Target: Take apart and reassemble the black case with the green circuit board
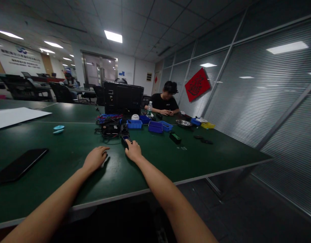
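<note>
My right hand [134, 151] reaches forward over the green table, its fingers bent onto a small black device with a bluish screen [124, 139]. The fingers cover the device's near right side, so its exact kind cannot be made out. To the left, my left hand [95, 158] hovers low over the tabletop with fingers stretched forward and nothing in it. Just beyond the device sits a black box-shaped unit [110, 129] with white labels. Red and blue cables [108, 118] lie heaped on and behind that unit.
A black monitor [123, 98] stands behind the cables. Blue bins [155, 127], a white ball [135, 117], a bottle [149, 108], a black-and-green box [175, 137] and a metal dish [184, 123] spread rightward. A black tablet-like slab [20, 165] lies left. Another person [168, 101] sits across.
</note>
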The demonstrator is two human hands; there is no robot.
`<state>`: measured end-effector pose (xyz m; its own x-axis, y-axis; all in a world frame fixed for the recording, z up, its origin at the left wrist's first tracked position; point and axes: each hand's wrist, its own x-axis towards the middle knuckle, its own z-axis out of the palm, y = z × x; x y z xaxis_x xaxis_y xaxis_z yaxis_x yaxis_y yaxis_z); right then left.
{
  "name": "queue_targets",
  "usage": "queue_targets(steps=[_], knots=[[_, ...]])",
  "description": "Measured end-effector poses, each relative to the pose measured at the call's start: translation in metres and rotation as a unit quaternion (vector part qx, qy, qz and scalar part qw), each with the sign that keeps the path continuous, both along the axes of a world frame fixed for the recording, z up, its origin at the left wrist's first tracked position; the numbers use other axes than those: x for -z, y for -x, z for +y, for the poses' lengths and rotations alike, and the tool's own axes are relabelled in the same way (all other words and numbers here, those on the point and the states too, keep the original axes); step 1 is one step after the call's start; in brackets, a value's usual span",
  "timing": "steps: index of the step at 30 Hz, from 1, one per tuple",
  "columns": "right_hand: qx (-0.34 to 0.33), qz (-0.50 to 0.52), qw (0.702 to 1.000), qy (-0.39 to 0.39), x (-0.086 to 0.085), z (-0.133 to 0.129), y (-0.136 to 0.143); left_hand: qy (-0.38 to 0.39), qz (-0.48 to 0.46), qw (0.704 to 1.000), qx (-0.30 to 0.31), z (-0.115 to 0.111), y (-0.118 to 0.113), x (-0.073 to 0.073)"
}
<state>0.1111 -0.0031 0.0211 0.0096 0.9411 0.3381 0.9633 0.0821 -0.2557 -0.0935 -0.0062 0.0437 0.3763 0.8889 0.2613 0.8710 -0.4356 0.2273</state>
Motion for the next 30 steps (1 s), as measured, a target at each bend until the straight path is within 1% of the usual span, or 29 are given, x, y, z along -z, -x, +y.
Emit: queue_targets(steps=[4,8,11,13,16,18,20,25,28,29,30], knots=[[0.063,0.029,0.997,0.023,-0.004,0.004,-0.026,0.025,0.054,0.996,-0.064,-0.004,0.035,-0.008],[0.141,0.066,0.987,0.049,-0.007,0.006,-0.059,0.015,0.122,0.981,-0.147,-0.007,0.08,-0.016],[0.197,0.086,0.975,0.06,-0.009,0.006,-0.081,0.025,0.152,0.957,-0.246,-0.006,0.113,-0.024],[0.223,0.094,0.968,0.067,-0.011,0.007,-0.09,0.062,0.153,0.936,-0.311,-0.003,0.133,-0.026],[0.242,0.099,0.963,0.073,-0.013,0.007,-0.097,0.127,0.122,0.904,-0.39,0.003,0.155,-0.026],[0.245,0.099,0.962,0.075,-0.013,0.008,-0.099,0.152,0.103,0.888,-0.422,0.006,0.165,-0.025],[0.245,0.097,0.962,0.075,-0.012,0.008,-0.099,0.161,0.089,0.88,-0.438,0.007,0.17,-0.025],[0.242,0.094,0.963,0.066,-0.01,0.008,-0.1,0.178,0.053,0.864,-0.467,0.01,0.175,-0.03],[0.242,0.093,0.964,0.063,-0.009,0.009,-0.1,0.185,0.048,0.864,-0.466,0.014,0.181,-0.028],[0.242,0.094,0.964,0.063,-0.009,0.009,-0.1,0.181,0.05,0.864,-0.468,0.016,0.183,-0.026],[0.242,0.096,0.963,0.064,-0.009,0.009,-0.1,0.164,0.053,0.87,-0.462,0.018,0.186,-0.023]])
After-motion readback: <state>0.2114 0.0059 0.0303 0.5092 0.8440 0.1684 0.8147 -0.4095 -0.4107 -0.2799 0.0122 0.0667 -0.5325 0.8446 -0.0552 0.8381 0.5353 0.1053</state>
